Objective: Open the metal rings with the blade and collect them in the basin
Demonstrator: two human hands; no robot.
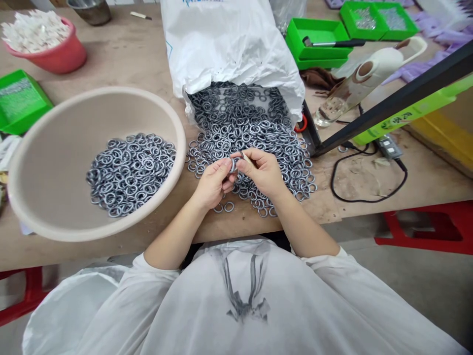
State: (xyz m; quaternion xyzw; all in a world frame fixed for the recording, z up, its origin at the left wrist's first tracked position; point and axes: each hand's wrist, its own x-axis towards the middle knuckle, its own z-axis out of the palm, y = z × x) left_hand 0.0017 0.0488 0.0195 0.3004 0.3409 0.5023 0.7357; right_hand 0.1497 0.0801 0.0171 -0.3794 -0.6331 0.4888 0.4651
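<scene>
My left hand point(215, 183) pinches a grey ring point(233, 165) between thumb and fingers. Closed around a small tool with a pale handle point(247, 158), my right hand point(264, 170) meets the ring from the other side. The tool's dark tip is at the ring's edge, and its exact kind is partly hidden by my fingers. Both hands are over the near part of a heap of similar grey rings point(254, 135), which spills from a white sack point(229, 44). To the left, a large beige basin point(55, 148) holds a pile of rings point(135, 172).
A black post point(391, 93) slants up on the right, beside a drink bottle point(360, 81) and a black cable point(334, 180). Green trays point(314, 29) stand behind, one with a hammer point(332, 43) across it. A red bowl point(62, 52) of white pieces sits far left.
</scene>
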